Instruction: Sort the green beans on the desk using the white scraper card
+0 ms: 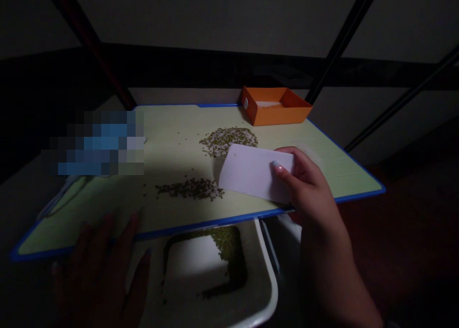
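Observation:
My right hand (304, 184) grips a white plastic card (251, 170), thumb on top and fingers behind. The card's left edge is beside a dark pile of small grains (195, 188) on a pale green board (161, 151) with a blue rim. Just beyond the card lies a second, greener pile of grains (229, 139). In deep shadow, my left hand (103, 266) has its fingers spread over the board's front left edge. Beneath that edge stands a white tub (267, 289), with green grains (231, 251) along its bottom and sides.
An orange open box (279, 115) sits at the board's far right corner, with something pale inside. On the left a blurred-out bluish patch (107, 144) hides an object, and a cable (59, 199) runs from it. Pale wall panels (215, 17) rise behind. The room is dim.

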A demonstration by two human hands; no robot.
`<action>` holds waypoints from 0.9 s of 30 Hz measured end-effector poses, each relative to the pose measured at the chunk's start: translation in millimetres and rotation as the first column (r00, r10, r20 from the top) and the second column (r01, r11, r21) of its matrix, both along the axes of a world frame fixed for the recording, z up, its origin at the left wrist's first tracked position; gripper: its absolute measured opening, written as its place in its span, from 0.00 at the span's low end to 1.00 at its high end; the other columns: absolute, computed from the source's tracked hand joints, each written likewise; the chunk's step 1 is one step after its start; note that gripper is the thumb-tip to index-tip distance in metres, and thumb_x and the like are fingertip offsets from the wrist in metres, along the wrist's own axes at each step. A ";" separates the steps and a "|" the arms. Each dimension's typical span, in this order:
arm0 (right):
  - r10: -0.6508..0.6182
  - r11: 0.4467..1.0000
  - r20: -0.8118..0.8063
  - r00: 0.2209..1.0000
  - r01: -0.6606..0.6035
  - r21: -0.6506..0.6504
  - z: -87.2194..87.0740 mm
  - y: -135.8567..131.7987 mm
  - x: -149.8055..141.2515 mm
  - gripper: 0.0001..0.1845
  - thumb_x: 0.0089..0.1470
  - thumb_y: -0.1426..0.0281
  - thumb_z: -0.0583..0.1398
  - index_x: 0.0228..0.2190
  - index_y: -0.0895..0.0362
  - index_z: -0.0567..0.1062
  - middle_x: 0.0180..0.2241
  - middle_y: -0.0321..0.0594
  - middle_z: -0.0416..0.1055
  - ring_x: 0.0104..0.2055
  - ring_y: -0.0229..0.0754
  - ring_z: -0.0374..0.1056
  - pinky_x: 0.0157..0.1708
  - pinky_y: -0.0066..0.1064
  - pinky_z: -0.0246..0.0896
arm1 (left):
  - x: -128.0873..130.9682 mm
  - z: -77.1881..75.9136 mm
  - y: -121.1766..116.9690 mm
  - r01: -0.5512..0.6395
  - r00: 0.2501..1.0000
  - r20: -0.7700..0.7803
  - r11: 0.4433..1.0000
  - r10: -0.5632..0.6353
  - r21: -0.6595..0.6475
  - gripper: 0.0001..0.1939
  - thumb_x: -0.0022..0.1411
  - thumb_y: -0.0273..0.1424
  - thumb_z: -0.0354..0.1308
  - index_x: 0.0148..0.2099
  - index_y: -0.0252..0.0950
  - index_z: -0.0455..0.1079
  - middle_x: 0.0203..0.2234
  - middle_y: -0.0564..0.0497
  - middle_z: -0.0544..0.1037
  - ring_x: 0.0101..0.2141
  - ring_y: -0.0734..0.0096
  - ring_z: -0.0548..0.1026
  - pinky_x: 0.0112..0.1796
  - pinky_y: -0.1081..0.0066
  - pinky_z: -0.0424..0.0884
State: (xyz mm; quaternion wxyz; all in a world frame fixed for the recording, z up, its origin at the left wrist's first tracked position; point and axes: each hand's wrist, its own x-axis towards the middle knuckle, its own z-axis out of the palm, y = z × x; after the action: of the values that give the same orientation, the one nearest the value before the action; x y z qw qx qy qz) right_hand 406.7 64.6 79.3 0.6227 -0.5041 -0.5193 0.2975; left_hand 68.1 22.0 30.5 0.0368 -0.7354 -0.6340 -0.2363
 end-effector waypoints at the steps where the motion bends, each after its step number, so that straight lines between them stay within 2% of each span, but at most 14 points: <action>1: -0.007 1.000 -0.009 1.000 0.007 0.002 0.8 -2.3 1.7 0.04 0.59 0.68 0.66 0.37 0.48 0.77 0.31 0.32 0.70 0.31 0.40 0.62 0.30 0.31 0.56 | 0.0 0.0 0.2 0.001 1.000 -0.002 1.000 -0.001 0.001 0.36 0.68 0.39 0.47 0.72 0.64 0.38 0.77 0.56 0.45 0.76 0.45 0.43 0.69 0.23 0.44; 8: 0.036 0.996 -0.143 0.989 -0.047 -0.072 3.2 -13.6 2.8 0.05 0.58 0.67 0.67 0.38 0.48 0.77 0.30 0.32 0.69 0.28 0.39 0.62 0.25 0.29 0.53 | -1.0 0.7 0.9 0.008 1.000 0.002 1.000 -0.008 -0.002 0.35 0.68 0.40 0.47 0.72 0.64 0.39 0.76 0.51 0.49 0.75 0.44 0.44 0.69 0.23 0.46; 19: 0.018 0.995 -0.138 0.990 -0.030 -0.093 -2.9 -11.9 5.8 0.06 0.58 0.66 0.67 0.38 0.48 0.76 0.30 0.32 0.69 0.29 0.39 0.62 0.23 0.28 0.52 | -0.6 4.0 0.4 -0.022 1.000 -0.010 0.996 0.021 -0.081 0.34 0.68 0.43 0.44 0.72 0.64 0.38 0.77 0.50 0.47 0.76 0.43 0.44 0.68 0.22 0.46; 23: 0.022 0.995 -0.101 0.995 -0.032 -0.093 -3.0 -11.5 6.3 0.05 0.59 0.66 0.66 0.38 0.49 0.76 0.31 0.33 0.69 0.30 0.39 0.62 0.24 0.28 0.53 | -0.3 2.8 0.3 -0.022 1.000 0.012 0.998 0.022 -0.064 0.35 0.68 0.43 0.46 0.72 0.64 0.39 0.77 0.52 0.47 0.76 0.45 0.44 0.69 0.24 0.45; 27: -0.043 0.997 -0.090 0.995 0.038 -0.062 -1.0 -10.7 10.0 0.05 0.57 0.66 0.67 0.36 0.49 0.76 0.29 0.33 0.68 0.28 0.39 0.61 0.23 0.29 0.51 | -2.4 0.3 1.7 -0.008 1.000 0.000 1.000 0.008 -0.026 0.35 0.67 0.42 0.47 0.72 0.63 0.40 0.76 0.48 0.51 0.75 0.41 0.47 0.67 0.22 0.48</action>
State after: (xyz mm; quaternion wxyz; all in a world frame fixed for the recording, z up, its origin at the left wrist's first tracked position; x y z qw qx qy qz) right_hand 416.6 53.9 78.3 0.6362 -0.5189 -0.4707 0.3231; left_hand 65.7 23.7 30.8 0.0280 -0.7333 -0.6399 -0.2279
